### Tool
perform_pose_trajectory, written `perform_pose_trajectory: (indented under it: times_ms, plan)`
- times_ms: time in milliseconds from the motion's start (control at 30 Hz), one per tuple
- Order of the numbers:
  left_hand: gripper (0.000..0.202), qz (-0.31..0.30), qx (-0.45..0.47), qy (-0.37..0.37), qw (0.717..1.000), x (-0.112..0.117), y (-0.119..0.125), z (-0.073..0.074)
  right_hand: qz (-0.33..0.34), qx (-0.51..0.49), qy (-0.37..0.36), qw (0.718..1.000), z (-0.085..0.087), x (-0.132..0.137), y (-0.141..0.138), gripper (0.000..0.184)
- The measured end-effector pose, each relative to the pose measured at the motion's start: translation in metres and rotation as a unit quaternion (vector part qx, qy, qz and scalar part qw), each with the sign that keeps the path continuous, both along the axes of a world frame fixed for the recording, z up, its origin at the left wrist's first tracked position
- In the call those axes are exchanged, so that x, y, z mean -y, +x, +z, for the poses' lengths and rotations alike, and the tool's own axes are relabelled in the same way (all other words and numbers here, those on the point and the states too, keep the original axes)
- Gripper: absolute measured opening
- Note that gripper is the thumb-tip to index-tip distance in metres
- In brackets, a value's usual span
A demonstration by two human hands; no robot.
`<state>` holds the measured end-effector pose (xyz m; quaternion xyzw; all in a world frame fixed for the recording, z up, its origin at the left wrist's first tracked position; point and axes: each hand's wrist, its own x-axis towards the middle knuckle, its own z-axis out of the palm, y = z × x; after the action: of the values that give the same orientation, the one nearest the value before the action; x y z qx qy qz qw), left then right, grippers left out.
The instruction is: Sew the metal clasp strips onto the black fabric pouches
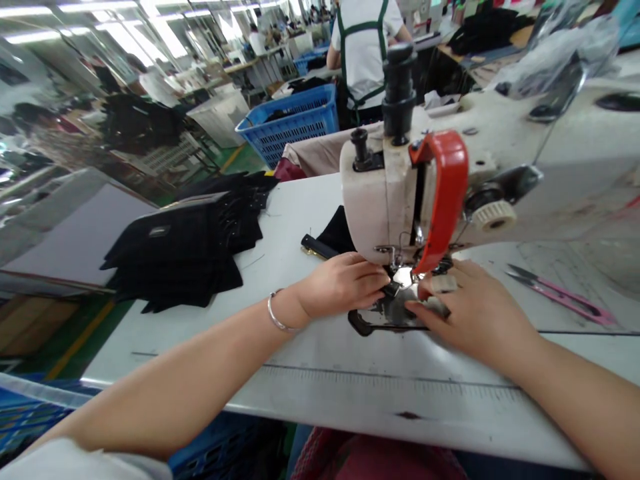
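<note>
My left hand [345, 287] lies left of the needle area of a sewing machine [375, 207], its fingers closed on the edge of a black fabric piece [339, 232]. The cloth runs back behind the machine head, with a dark strip and a bit of gold-coloured metal at its end. Right of the presser foot is my right hand [470, 307], thumb and fingers bent together and white wraps on some fingers. What they pinch is hidden. A red guard [447, 193] curves down above the fingers. Light shines on the metal plate between both hands.
Black fabric pieces [185, 240] are stacked on the table's left. Pink-handled thread snips [563, 293] lie at the right. A ruler scale [390, 380] runs along the front of the table [300, 340]. Behind stand a blue basket [295, 123] and a person [365, 53] in dark straps.
</note>
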<state>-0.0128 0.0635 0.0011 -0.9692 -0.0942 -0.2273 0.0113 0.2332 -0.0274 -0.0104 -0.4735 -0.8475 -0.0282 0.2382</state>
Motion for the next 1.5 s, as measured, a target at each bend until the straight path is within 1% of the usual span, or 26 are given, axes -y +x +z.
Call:
perform_pose_trajectory:
  times_ms: [67,133,200,267,367,433,533,600,767,900,967,1033,1133,1200,1333,1500]
  plan:
    - [0.02,0.035,0.032,-0.02,0.999,0.008,0.006,0.0,0.001,0.007,0.001,1.0,-0.003,-0.003,-0.004,0.019]
    - [0.018,0.075,0.061,-0.055,0.994,0.017,0.01,-0.001,0.009,0.021,0.024,0.999,-0.002,-0.006,-0.006,0.015]
    - [0.015,0.107,0.069,-0.094,0.987,0.027,0.011,-0.001,0.019,0.035,0.044,0.998,0.001,-0.006,-0.006,0.018]
    - [0.013,0.122,0.066,-0.127,0.982,0.035,0.012,-0.001,0.01,0.033,0.028,0.999,0.005,-0.004,-0.004,0.015]
    - [0.012,0.129,0.074,-0.158,0.976,0.042,0.011,-0.003,-0.016,-0.016,-0.013,1.0,0.006,-0.001,-0.002,0.016]
    - [0.012,0.128,0.085,-0.161,0.975,0.043,0.012,-0.004,-0.001,-0.049,-0.018,0.999,0.003,0.001,-0.001,0.02]
    - [0.01,0.122,0.095,-0.151,0.976,0.042,0.014,-0.007,0.035,-0.071,-0.023,0.997,-0.003,-0.001,-0.001,0.018]
    - [0.01,0.125,0.101,-0.153,0.975,0.041,0.015,-0.008,0.038,-0.08,-0.027,0.996,-0.005,-0.002,-0.002,0.016]
    - [0.01,0.13,0.105,-0.199,0.966,0.044,0.015,-0.007,0.018,-0.104,-0.047,0.993,-0.005,-0.002,-0.006,0.014]
    - [0.013,0.144,0.111,-0.211,0.96,0.045,0.015,-0.007,-0.006,-0.118,-0.112,0.987,-0.006,-0.003,-0.007,0.015]
    - [0.015,0.15,0.111,-0.21,0.96,0.046,0.016,-0.008,-0.008,-0.112,-0.127,0.986,-0.005,-0.003,-0.007,0.015]
    - [0.016,0.153,0.112,-0.197,0.962,0.046,0.016,-0.01,0.006,-0.093,-0.106,0.99,-0.005,-0.002,-0.006,0.016]
    - [0.015,0.143,0.119,-0.171,0.968,0.046,0.016,-0.011,0.039,-0.062,-0.036,0.997,-0.003,0.002,-0.007,0.021]
    - [0.014,0.131,0.12,-0.163,0.971,0.046,0.016,-0.011,0.046,-0.042,-0.005,0.998,-0.003,0.005,-0.008,0.021]
    - [0.014,0.129,0.115,-0.165,0.971,0.042,0.017,-0.011,0.038,0.002,0.011,0.999,-0.003,0.006,-0.009,0.022]
    - [0.013,0.133,0.123,-0.158,0.971,0.034,0.022,-0.013,0.026,0.021,0.013,0.999,-0.001,0.002,-0.008,0.032]
